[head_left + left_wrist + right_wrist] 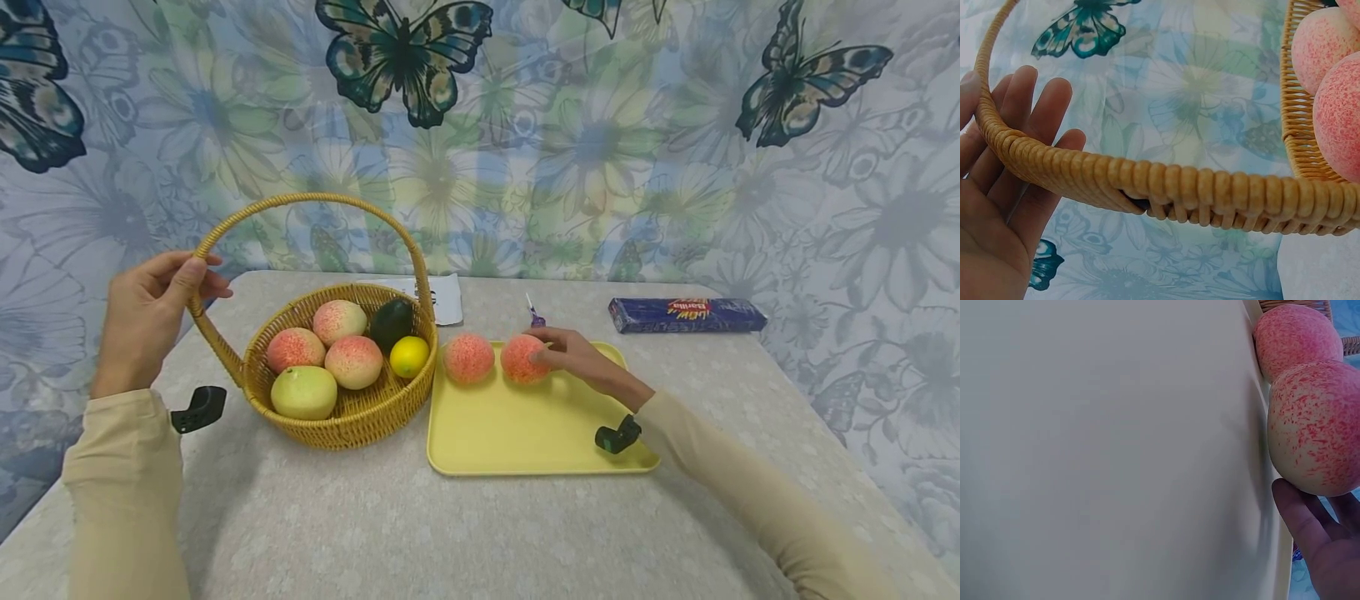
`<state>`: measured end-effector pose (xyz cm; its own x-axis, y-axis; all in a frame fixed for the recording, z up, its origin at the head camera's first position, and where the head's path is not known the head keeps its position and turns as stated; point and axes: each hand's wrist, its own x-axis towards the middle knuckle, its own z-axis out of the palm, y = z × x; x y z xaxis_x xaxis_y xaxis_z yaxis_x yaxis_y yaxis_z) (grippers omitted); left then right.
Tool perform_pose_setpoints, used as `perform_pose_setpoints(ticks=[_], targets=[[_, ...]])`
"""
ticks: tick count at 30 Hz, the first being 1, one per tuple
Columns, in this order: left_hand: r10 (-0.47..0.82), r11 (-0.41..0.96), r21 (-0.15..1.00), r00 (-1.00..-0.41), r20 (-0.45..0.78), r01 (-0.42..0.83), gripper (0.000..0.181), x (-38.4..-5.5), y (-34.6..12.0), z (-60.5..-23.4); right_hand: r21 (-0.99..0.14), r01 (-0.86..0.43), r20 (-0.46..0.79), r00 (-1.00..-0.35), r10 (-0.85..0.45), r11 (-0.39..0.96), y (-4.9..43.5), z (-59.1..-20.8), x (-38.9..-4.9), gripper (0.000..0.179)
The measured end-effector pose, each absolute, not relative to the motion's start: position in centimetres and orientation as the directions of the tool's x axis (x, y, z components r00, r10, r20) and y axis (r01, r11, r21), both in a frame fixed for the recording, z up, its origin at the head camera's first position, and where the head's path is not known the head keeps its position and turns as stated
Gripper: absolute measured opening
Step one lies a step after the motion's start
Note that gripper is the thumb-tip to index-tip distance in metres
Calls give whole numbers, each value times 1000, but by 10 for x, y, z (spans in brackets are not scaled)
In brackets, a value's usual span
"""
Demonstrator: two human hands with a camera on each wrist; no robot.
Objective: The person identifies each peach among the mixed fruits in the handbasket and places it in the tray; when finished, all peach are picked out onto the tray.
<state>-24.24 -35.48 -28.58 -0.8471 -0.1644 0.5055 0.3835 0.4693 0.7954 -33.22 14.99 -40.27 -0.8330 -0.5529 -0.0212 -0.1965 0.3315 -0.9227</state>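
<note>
My left hand (153, 312) grips the left side of the handle of a wicker basket (333, 437), thumb on the near side and fingers behind. In the basket lie three peaches (353, 362), a pale yellow-green round fruit (303, 392), a dark green avocado (392, 325) and a yellow lemon (409, 357). To its right is a yellow tray (517, 433). At the tray's far edge my right hand (581, 358) holds a pink-red peach (517, 362) between thumb and fingers. A second peach (468, 359) sits just left of it on the tray.
A blue Barilla box (686, 316) lies at the back right of the table. Behind the tray is a small purple-handled tool (536, 318), partly hidden. A white printed packet (447, 300) lies behind the basket. A butterfly-patterned curtain (540, 167) hangs along the table's back edge.
</note>
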Motion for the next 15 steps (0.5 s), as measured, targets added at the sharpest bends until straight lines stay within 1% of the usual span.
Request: perform_pose_setpoints(ticks=[9, 15], targets=[[-164, 463, 797, -846, 508, 389, 29, -242, -356, -287, -927, -180, -32, -837, -546, 330, 153, -405, -331, 56], [-163, 459, 799, -847, 507, 389, 28, -242, -355, -286, -938, -172, -21, -840, -543, 302, 152, -405, -330, 55]])
